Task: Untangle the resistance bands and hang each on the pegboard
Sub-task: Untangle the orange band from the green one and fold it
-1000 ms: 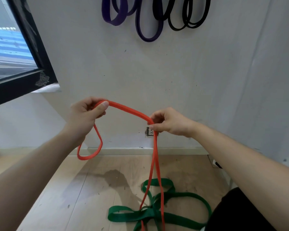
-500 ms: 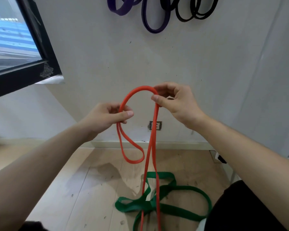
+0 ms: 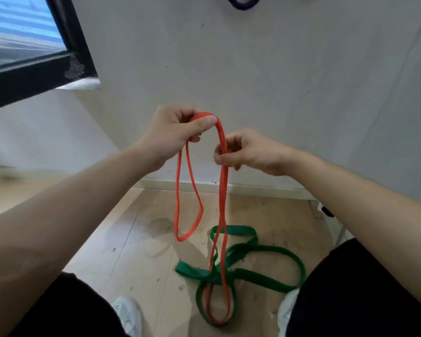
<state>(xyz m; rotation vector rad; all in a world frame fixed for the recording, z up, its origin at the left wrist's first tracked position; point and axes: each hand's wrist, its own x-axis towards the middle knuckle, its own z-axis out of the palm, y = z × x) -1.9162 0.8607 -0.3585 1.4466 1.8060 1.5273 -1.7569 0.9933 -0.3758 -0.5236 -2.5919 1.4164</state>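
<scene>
Both our hands pinched the orange band (image 3: 222,190) above the green band (image 3: 243,231), our left hand (image 3: 173,135) curled over its top bend, our right hand (image 3: 248,152) nipping the doubled strand beneath. Its lower loop lay threaded through the green band; we judged it light, limp and stretchy, best gripped near that crossing.

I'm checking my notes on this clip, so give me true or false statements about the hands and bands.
1. The left hand and right hand both hold the orange band. True.
2. The green band hangs on the wall. False: it lies on the wooden floor.
3. The orange band is clear of the green band. False: its lower loop passes through it.
4. A purple band shows at the wall's top edge. True.
</scene>
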